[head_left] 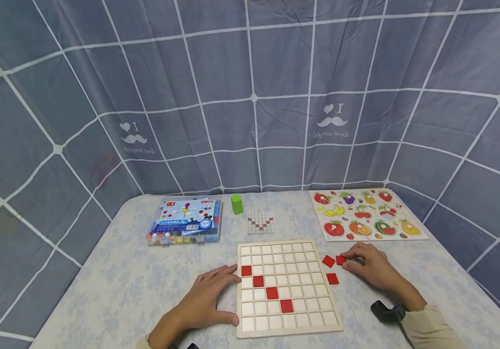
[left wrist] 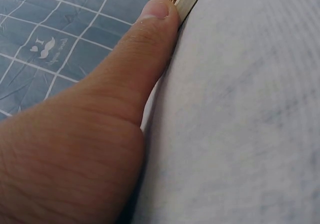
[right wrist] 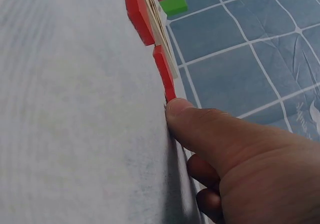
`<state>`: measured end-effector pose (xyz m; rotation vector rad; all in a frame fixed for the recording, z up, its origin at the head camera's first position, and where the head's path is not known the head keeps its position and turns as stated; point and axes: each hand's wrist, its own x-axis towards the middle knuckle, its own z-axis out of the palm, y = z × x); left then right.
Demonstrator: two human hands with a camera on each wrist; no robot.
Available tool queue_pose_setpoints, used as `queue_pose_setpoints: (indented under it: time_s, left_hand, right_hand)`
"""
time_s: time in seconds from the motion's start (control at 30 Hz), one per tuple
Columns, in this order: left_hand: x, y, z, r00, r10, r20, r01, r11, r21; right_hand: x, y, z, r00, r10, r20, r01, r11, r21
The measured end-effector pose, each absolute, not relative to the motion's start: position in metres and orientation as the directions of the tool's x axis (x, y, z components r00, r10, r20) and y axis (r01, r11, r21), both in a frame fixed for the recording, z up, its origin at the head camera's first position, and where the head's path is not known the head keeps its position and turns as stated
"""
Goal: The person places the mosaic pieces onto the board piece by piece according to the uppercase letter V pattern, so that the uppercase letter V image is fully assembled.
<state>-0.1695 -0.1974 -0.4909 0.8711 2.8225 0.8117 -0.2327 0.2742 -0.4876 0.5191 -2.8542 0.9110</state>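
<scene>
A wooden grid board (head_left: pixel 290 334) with cream cells lies on the table, several red square tiles (head_left: pixel 272 293) set in a diagonal on its left half. My left hand (head_left: pixel 203 300) rests at the board's left edge, fingers extended and the thumb (left wrist: pixel 155 18) against the side. Right of the board, my right hand (head_left: pixel 374 268) pinches a red tile (head_left: pixel 341 260) between thumb and forefinger at table level. Two more loose red tiles lie between it and the board: one tile (head_left: pixel 329 261) turned cornerwise, another tile (head_left: pixel 332 278) nearer me.
Behind the board lies a small pattern card (head_left: pixel 260 223) with a red V on a grid. Beside it stands a green block (head_left: pixel 236 204). A clear plastic box (head_left: pixel 184 220) of colored parts is at the back left, a fruit puzzle board (head_left: pixel 365 215) at the back right.
</scene>
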Motion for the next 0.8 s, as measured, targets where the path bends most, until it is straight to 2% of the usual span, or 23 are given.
queue_pose_setpoints:
  time_s: [0.6, 0.8]
  left_hand:
    - [-0.1682, -0.1980, -0.4898, -0.835, 0.545, 0.077, 0.501, 0.694, 0.516]
    - [-0.1677, -0.1977, -0.4879, -0.835, 0.547, 0.068, 0.497, 0.694, 0.520]
  right_hand:
    - [-0.2295, 0.2736, -0.4889, -0.937, -0.276, 0.216, -0.350, 0.745, -0.568]
    - [-0.2314, 0.2742, -0.4899, -0.929, -0.284, 0.238, -0.370, 0.755, -0.542]
